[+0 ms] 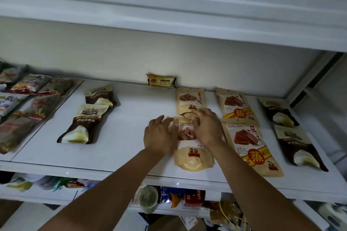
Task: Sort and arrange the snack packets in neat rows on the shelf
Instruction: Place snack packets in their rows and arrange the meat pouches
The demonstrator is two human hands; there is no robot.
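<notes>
A beige snack packet (193, 157) with pink cubes printed on it lies flat near the front of the white shelf (131, 122). My left hand (160, 136) rests on its left edge and my right hand (205, 127) on its upper right, fingers spread and pressing it flat. A matching beige packet (190, 100) lies just behind it. To the right lie two packets with red slices, one behind (235, 106) and one in front (251, 148). Brown-and-cream packets lie at far right (298, 148) and at centre left (84, 124).
A small yellow packet (161, 80) leans against the back wall. Mixed colourful packets (24, 103) crowd the left shelf section. A lower shelf (169, 199) holds a cup and assorted goods. An upper shelf edge (169, 30) hangs overhead.
</notes>
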